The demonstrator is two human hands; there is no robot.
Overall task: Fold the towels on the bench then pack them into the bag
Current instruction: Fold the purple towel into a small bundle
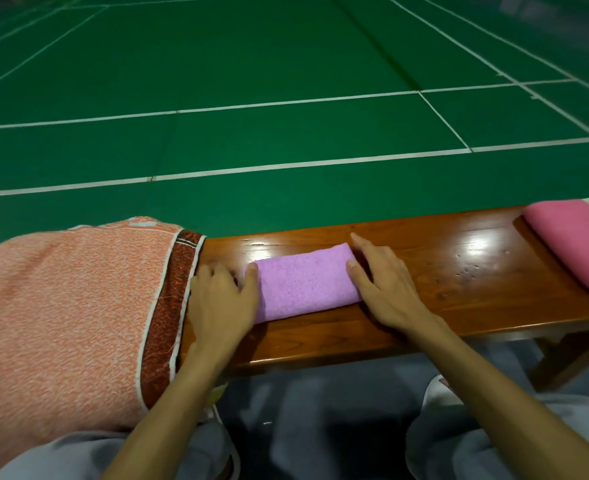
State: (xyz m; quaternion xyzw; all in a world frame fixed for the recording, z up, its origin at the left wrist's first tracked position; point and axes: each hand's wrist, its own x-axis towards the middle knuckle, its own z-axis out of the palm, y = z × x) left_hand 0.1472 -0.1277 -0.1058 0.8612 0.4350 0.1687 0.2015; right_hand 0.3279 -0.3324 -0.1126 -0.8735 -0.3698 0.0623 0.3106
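Orange towel point(71, 299), its pale patch too blurred to read, drapes the tabletop's point(459, 271) left end. Left hand point(217, 299) and right hand point(383, 285), fingers flat, press either end of the folded purple towel point(303, 282) mid-tabletop. Folded pink towel point(570, 240) lies far right.

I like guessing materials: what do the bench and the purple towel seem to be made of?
Bench: wood, probably varnished; reddish-brown grain lines show, and bright glare spots sit on its glossy top. Purple towel: looks like terry cloth, with a matte, nubbly, fuzzy surface; the fibre itself cannot be told.
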